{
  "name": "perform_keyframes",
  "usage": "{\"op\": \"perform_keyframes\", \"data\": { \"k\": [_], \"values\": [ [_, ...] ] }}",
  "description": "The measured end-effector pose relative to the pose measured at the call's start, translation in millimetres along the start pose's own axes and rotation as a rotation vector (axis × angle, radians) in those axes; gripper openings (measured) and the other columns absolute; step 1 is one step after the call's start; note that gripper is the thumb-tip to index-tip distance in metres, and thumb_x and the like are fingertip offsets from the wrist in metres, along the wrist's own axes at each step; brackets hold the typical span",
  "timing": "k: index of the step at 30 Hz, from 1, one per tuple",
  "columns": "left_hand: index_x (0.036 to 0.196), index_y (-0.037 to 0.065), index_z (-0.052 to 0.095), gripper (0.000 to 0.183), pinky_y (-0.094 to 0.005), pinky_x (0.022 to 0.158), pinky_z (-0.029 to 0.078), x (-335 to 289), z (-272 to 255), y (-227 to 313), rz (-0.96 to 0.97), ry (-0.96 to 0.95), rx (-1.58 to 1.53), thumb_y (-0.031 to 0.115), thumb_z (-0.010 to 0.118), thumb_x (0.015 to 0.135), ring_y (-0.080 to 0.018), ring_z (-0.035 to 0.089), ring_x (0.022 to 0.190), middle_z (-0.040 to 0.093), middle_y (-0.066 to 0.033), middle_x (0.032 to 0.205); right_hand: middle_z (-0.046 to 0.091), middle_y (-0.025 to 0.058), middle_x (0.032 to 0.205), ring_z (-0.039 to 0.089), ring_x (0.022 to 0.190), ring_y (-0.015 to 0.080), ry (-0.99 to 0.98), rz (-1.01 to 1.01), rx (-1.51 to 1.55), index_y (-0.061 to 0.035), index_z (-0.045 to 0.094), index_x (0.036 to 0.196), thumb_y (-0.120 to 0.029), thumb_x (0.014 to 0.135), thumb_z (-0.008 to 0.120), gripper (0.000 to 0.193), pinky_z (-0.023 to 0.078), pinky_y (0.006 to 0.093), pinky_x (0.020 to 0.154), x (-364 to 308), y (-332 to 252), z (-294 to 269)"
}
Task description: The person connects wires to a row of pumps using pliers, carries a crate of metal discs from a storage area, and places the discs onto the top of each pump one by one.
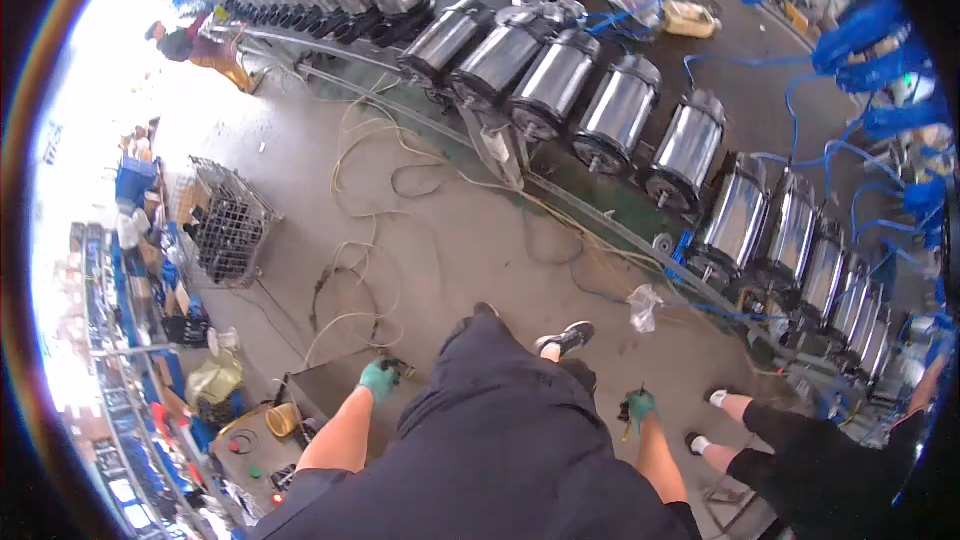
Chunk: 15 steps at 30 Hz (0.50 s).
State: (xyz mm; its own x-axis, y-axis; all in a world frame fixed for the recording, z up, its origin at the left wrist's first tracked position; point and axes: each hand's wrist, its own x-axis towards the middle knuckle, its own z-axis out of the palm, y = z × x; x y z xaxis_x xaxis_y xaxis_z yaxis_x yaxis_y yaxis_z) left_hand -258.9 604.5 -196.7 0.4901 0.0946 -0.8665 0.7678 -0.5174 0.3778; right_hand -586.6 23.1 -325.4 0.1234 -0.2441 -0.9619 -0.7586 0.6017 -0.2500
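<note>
My left hand (378, 380), in a green glove, is low at my left side, its fingers closed round a small dark object (404, 369) with a brass-coloured bit. My right hand (641, 407), gloved in green too, hangs at my right side. It is closed on a dark tool-like item (625, 414) with a yellow part below and a thin tip above; its exact kind is too small to tell. Neither hand touches the shiny metal cylinders (617, 112) with black end caps, which stand in a long row ahead of me.
The metal-edged line (600, 223) carrying the cylinders runs from far left to right. Hoses (372, 230) loop over the floor. A wire cart (230, 230) and cluttered shelving stand left. A co-worker in black (810, 460) is close on my right; another person (205, 52) is far left.
</note>
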Motion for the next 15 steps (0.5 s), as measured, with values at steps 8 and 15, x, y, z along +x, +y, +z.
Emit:
{"op": "perform_keyframes", "data": {
  "k": [8,15],
  "values": [
    [0.137,0.002,0.058,0.048,-0.0296,0.088,0.054,-15.5,22.0,195.8,0.765,-0.087,-0.003,0.011,0.069,0.091,-0.0158,0.066,0.100,0.069,-0.0098,0.116,0.068,0.0106,0.099,0.067,0.091,0.0214,-0.305,-0.897,-0.213,-0.0050,0.065,0.110,-0.017,0.100,0.055,0.019,0.055,0.0372,0.080,-177.8,-268.6,222.1],
    [0.151,0.005,0.040,0.087,-0.0372,0.096,0.052,-72.8,-15.7,235.5,0.856,-0.193,-0.119,0.026,0.085,0.079,-0.0217,0.062,0.115,0.062,-0.0149,0.134,0.066,0.0084,0.111,0.064,0.103,0.0190,-0.573,-1.247,-0.613,-0.0022,0.065,0.121,-0.026,0.103,0.052,0.033,0.053,0.0345,0.089,-279.6,-294.4,482.0]
  ]
}}
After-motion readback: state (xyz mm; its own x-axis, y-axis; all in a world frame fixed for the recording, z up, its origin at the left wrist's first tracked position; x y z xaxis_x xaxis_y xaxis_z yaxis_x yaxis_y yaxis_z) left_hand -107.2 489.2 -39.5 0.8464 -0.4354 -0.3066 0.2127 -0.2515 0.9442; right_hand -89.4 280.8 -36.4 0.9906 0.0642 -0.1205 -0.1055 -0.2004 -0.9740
